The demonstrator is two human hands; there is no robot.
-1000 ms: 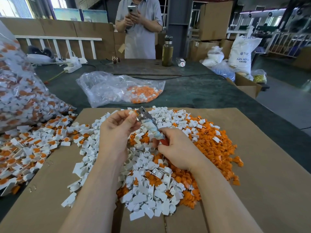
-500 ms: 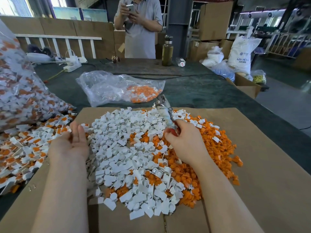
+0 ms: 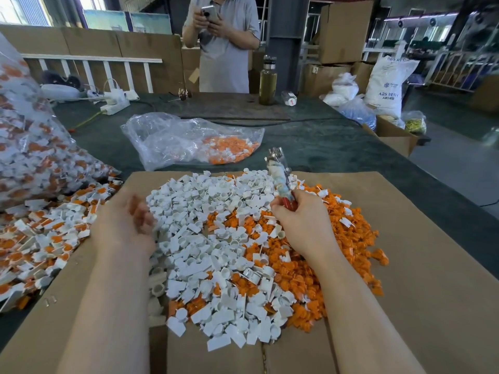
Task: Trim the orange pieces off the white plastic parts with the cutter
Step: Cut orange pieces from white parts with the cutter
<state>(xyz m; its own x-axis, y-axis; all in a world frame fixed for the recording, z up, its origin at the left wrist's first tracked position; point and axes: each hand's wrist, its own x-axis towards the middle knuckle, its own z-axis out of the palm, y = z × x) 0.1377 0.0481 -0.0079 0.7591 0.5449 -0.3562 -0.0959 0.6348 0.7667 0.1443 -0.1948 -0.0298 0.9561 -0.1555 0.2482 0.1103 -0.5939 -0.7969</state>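
Your right hand (image 3: 302, 222) grips the cutter (image 3: 279, 179) by its red handle, metal tip up. Your left hand (image 3: 127, 225), blurred, fingers loosely curled, holds nothing. Small white plastic parts (image 3: 197, 230) and orange pieces (image 3: 310, 271) lie heaped on flat brown cardboard (image 3: 418, 265). A white sack (image 3: 388, 85) reads "ABS RESIN".

My green-topped table (image 3: 310, 147) carries a cardboard sheet (image 3: 418, 265), a clear plastic bag (image 3: 172, 139), a bottle (image 3: 267, 82) and a power strip (image 3: 114, 106).

Right hand (image 3: 302, 222) grips the cutter (image 3: 279, 179) upright over mixed white parts (image 3: 205, 211); left hand (image 3: 127, 225) blurred.
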